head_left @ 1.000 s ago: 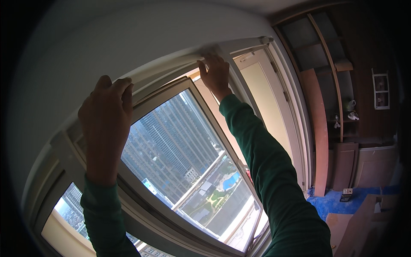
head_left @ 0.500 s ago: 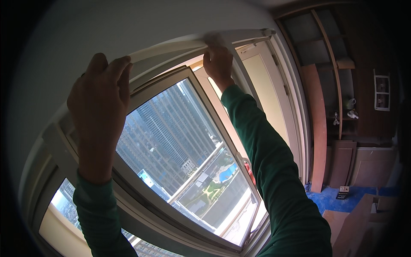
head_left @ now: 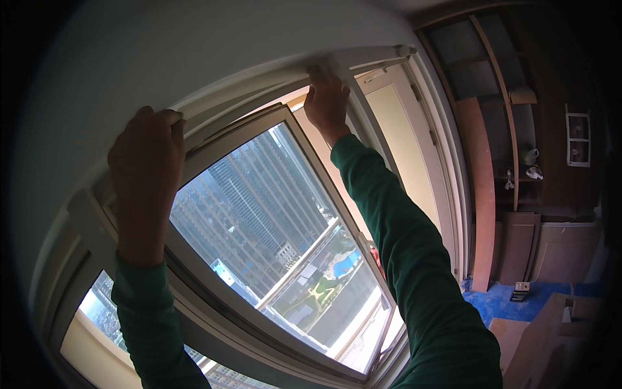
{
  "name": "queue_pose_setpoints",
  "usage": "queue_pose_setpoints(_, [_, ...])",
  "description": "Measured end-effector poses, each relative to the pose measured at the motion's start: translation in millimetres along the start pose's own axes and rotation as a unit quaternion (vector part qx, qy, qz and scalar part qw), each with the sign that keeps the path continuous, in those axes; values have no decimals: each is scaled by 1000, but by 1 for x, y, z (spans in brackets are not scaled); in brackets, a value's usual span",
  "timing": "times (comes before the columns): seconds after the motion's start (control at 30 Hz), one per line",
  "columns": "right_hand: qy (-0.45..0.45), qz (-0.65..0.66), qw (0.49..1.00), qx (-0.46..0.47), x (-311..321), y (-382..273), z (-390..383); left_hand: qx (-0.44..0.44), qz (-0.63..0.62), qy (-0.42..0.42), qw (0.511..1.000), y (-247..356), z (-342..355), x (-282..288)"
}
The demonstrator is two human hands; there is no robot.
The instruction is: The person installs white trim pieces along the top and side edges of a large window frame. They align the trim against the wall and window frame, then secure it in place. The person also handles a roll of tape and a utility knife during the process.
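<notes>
One pale strip (head_left: 240, 85) is running just above the window sash (head_left: 230, 142), with its left end in my left hand (head_left: 146, 162), whose thumb and fingers are pinching it. My right hand (head_left: 328, 104) is resting at the strip's other end, its fingertips showing too blurred for telling whether they are gripping.

Window (head_left: 253, 201): daylight pours in here, burning near-white toward the bottom.
Wall (head_left: 214, 48): grey, dim, softly shaded.
Left hand (head_left: 148, 172): deep in shadow against that glare.
Right hand (head_left: 327, 105): smeared, blurred at the top.
Shelves (head_left: 505, 102): gloomy, detail murky.
Picture edge: black corners, straight lines bowing hard.
</notes>
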State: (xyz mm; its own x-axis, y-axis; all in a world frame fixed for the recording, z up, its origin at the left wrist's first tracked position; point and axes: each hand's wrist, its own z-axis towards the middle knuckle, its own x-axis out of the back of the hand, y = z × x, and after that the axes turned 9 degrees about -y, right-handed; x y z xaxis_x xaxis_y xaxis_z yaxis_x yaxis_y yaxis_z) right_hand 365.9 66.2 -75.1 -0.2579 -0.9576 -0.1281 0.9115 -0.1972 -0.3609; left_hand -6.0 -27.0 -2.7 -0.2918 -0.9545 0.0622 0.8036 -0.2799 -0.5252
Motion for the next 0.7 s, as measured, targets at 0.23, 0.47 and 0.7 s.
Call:
queue_pose_setpoints(0.23, [-24,-6,1000,12,6,0,-1,-6,-83,-33,996,-2,0,2])
queue_pose_setpoints(0.47, [-17,-24,999,17,12,-13,-4,21,-36,-59,997,11,0,11])
queue_pose_setpoints(0.7, [-39,9,999,22,21,-32,-9,40,9,-108,993,13,2,-1])
